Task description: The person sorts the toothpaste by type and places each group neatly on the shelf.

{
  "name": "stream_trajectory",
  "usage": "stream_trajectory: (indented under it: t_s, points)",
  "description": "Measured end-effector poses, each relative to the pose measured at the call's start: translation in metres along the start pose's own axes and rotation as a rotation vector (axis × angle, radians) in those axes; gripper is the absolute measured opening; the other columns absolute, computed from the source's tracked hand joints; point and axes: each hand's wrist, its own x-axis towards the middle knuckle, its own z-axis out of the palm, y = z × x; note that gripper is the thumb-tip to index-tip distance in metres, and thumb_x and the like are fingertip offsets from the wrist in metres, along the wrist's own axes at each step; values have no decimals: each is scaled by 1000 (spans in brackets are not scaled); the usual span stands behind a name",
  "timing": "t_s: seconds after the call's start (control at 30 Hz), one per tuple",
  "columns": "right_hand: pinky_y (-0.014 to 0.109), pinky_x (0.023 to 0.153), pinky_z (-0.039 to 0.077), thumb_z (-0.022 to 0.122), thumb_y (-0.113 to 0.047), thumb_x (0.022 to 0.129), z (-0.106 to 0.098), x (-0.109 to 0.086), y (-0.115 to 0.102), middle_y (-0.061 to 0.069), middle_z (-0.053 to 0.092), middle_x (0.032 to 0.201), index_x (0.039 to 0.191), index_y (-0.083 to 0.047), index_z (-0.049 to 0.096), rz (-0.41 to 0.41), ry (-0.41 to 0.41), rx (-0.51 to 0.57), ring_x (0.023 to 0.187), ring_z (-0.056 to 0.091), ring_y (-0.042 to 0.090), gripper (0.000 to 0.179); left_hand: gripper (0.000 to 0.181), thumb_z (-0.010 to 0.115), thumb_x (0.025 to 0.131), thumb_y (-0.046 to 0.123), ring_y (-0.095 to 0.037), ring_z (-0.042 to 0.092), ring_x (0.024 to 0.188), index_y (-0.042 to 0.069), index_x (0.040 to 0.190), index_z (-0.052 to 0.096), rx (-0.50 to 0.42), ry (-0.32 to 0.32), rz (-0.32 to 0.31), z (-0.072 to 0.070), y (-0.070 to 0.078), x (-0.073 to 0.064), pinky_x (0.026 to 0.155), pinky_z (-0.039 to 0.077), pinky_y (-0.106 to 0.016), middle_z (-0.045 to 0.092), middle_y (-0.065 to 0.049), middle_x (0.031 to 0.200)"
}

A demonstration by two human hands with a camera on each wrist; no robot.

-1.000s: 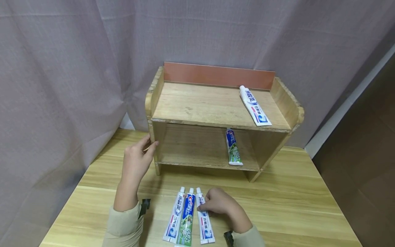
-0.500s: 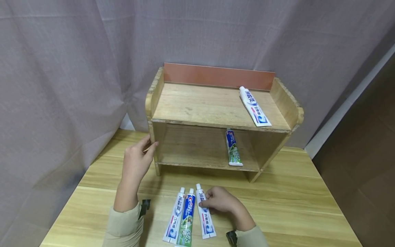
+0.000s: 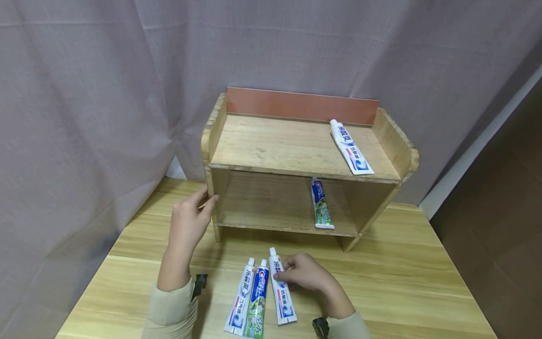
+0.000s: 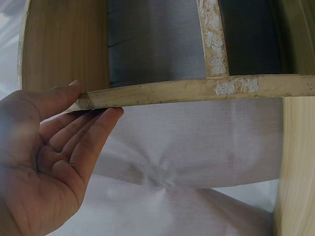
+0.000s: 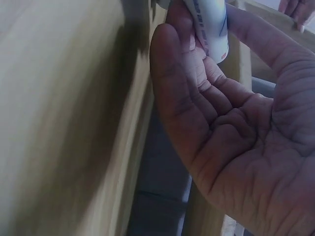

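My left hand [image 3: 189,219] pinches the left side panel of a two-tier wooden shelf [image 3: 271,170], thumb on the inner face and fingers outside; the left wrist view shows the panel's edge [image 4: 162,93] between them. My right hand [image 3: 306,273] holds a white toothpaste tube [image 3: 282,301] by its upper part, thumb on top and fingers at its right side. In the right wrist view the white tube [image 5: 212,29] sits between thumb and fingers. Left of it on the table lie a blue-green toothpaste tube [image 3: 256,306] and another white toothpaste tube [image 3: 240,301], side by side, caps pointing at the shelf.
On the upper tier a white toothpaste tube [image 3: 350,147] lies slanted toward the right. A blue-green toothpaste tube [image 3: 322,205] lies on the lower tier, right of centre. A reddish back board [image 3: 300,105] closes the top. Grey curtain [image 3: 271,42] hangs behind the wooden table [image 3: 406,273].
My right hand has moved slightly forward toward the shelf, and the white toothpaste tube in it has slid the same way. The left hand has stayed on the side panel.
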Motion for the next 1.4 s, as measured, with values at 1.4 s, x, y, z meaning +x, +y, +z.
stream_trajectory:
  t_s: [1.4]
  points:
    - [24, 49, 49, 80, -30, 86, -28, -13, -23, 5, 62, 66, 79, -7, 65, -64, 135, -13, 60, 59, 18, 29, 26, 72, 95, 14, -31, 73, 98, 2, 118, 72, 11, 0, -21, 1, 0, 0, 78, 64, -36, 74, -18, 108]
